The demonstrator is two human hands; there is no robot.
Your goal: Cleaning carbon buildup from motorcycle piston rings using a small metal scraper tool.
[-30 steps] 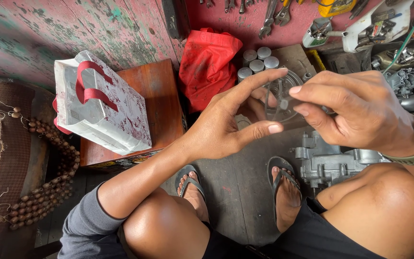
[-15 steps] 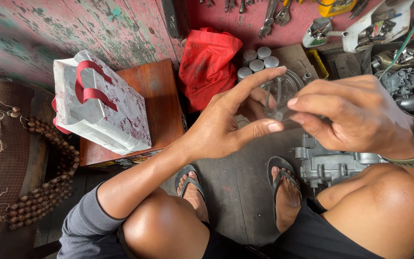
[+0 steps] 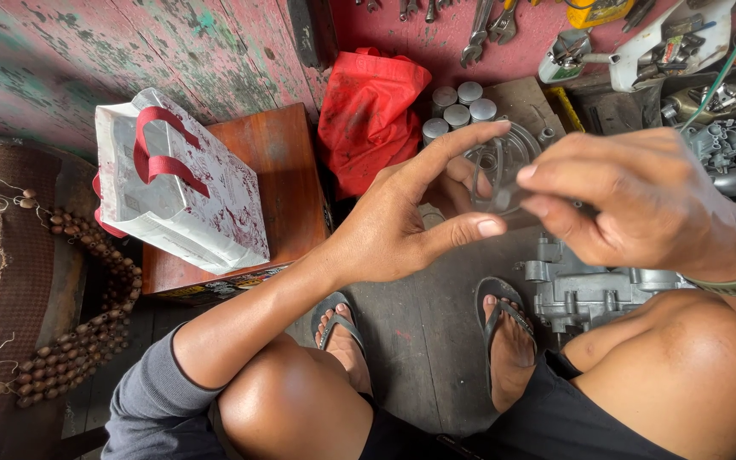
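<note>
The left hand (image 3: pixel 402 226) has its grip clamped on a round grey metal part (image 3: pixel 504 166), forefinger over the top rim and thumb below. The right hand (image 3: pixel 641 204) pinches the same part's near edge, its grip closed on it. Both hold it in the air above the floor (image 3: pixel 423 341), over a grey engine casing (image 3: pixel 589 285). Behind stand silver cans (image 3: pixel 457 111), a red bag (image 3: pixel 368 111) and a white bag (image 3: pixel 181 187) on a wooden box (image 3: pixel 287 183).

A: Identify the held part.
B: 1 round grey metal cover (image 3: pixel 497 166), ring-shaped with open cut-outs, partly blurred.

A: Pose and position?
B: Raised on edge between both hands, above the dark floor, in front of the knees.
</note>
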